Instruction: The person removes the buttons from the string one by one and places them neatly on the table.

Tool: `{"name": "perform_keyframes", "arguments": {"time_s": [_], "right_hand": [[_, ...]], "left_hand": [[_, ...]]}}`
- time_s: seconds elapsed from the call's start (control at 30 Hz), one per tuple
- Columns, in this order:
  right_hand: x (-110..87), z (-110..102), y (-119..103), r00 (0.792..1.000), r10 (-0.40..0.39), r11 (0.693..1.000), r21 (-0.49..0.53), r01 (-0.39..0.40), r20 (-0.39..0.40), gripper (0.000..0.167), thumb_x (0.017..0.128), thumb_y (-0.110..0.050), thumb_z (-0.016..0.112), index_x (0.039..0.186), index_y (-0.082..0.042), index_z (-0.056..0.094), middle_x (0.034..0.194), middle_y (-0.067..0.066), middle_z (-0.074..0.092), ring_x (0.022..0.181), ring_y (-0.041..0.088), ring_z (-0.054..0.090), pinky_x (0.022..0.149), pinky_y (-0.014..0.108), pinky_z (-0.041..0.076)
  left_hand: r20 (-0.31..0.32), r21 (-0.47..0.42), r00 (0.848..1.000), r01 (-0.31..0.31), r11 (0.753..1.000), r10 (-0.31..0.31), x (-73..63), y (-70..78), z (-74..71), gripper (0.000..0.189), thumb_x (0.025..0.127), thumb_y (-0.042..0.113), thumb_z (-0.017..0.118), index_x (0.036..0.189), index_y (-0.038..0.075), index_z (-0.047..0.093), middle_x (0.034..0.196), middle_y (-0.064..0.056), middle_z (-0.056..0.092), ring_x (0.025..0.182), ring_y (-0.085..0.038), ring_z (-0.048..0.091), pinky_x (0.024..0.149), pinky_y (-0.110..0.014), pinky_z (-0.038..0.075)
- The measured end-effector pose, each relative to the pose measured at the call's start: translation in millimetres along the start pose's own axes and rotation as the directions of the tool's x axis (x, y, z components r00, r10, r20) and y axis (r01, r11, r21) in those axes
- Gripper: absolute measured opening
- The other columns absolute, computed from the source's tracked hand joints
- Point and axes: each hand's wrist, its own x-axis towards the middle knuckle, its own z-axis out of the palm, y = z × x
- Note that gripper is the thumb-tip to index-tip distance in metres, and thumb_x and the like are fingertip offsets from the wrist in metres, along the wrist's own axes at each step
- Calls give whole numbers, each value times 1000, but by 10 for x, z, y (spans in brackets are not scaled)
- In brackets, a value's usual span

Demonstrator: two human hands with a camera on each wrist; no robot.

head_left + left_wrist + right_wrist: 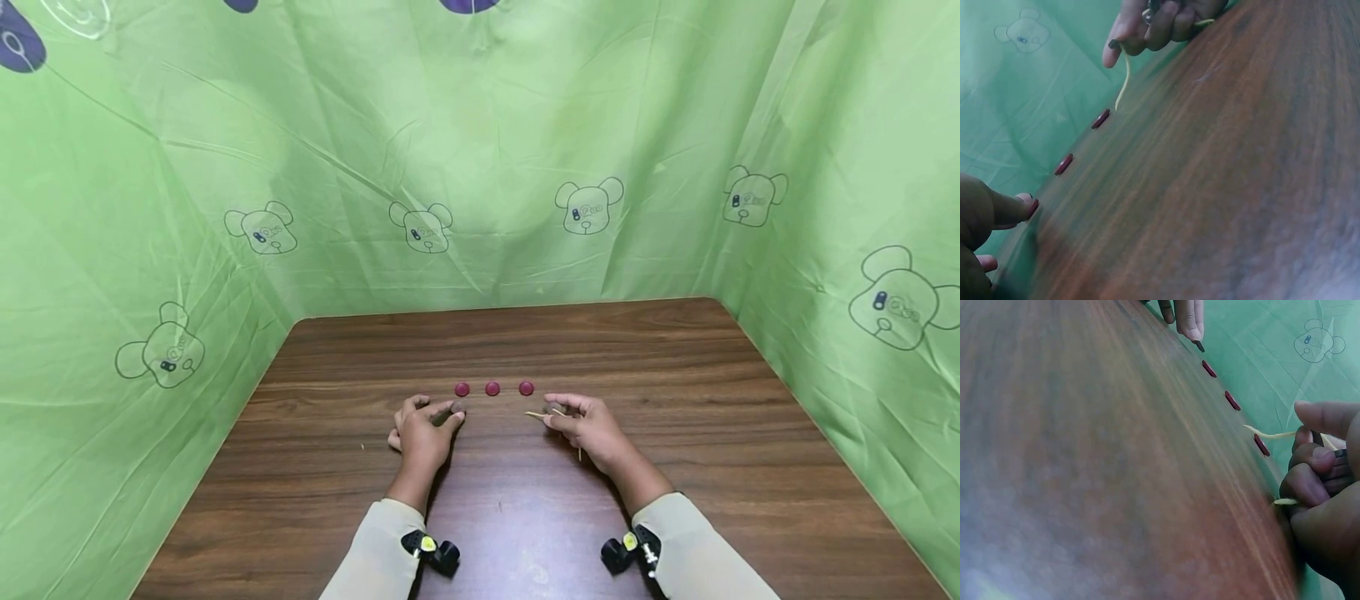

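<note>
Three dark red button-like discs [492, 388] lie in a row on the wooden table. My left hand [423, 433], just below the leftmost one, pinches a dark grey disc [458, 407] between thumb and finger; this disc [1199, 345] shows edge-on in the right wrist view. Near the rightmost red disc [1261, 445], my right hand [588, 429] holds a thin pale yellow cord [1266, 434], whose loose end points left. Curled fingers also hold several dark discs [1339, 470] in that hand, partly hidden by the fingers.
The brown wooden table [525, 517] has green cloth [495, 150] with mouse-head drawings hanging around its back and sides. A tiny pale scrap [363, 447] lies left of the left hand. Small black cameras [442, 557] sit on both wrists.
</note>
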Motion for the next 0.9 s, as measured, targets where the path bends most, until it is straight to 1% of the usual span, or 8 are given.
{"name": "perform_keyframes", "arguments": {"time_s": [0.17,0.27,0.33,0.43,0.57,0.73,0.9], "right_hand": [[2,12,-1,1000,8,1000,-17,-8,-3,56,96,-4,77,148,8,60,82,-8,67,55,3,43,49,19,35],[11,17,-2,1000,8,1000,-8,-8,-6,57,94,-3,77,146,10,58,84,-8,66,58,4,47,50,19,36],[19,19,0,1000,9,1000,11,-9,-14,55,93,-1,78,141,11,55,84,-9,66,59,6,49,50,19,37],[30,21,0,1000,7,999,36,-6,-16,48,91,1,79,130,8,51,82,-9,65,61,8,51,51,19,37],[33,20,9,1000,9,999,32,-8,-19,42,91,2,79,121,6,51,80,-9,64,60,8,51,50,19,36],[30,17,5,1000,14,1000,20,-13,-21,41,90,3,80,121,7,52,80,-9,65,61,8,53,50,18,37],[25,16,-3,1000,8,1000,10,-8,-13,42,90,2,81,123,8,55,82,-8,65,62,8,55,50,19,38]], "left_hand": [[-1,36,1000,-5,999,6,-6,-10,12,24,86,26,93,107,17,89,141,-14,64,138,-41,48,106,-68,22],[-5,48,1000,-12,999,13,-8,-8,16,25,85,25,94,108,16,89,140,-14,64,137,-42,49,106,-68,23],[-6,54,1000,-17,998,17,-12,-2,16,25,85,25,94,108,16,89,140,-14,64,137,-42,49,105,-68,23],[-6,58,1000,-21,998,21,-18,7,14,25,85,25,94,108,15,89,141,-15,65,137,-43,50,106,-68,23],[-4,63,1000,-18,998,18,-21,11,13,25,85,24,94,108,14,88,142,-15,64,137,-42,49,107,-68,23],[-6,67,1000,-19,998,20,-20,8,15,25,85,23,94,108,13,88,141,-15,64,137,-41,49,107,-68,23],[-8,70,999,-33,997,33,-22,4,17,25,84,23,94,106,13,89,140,-15,64,136,-42,50,105,-68,24]]}}
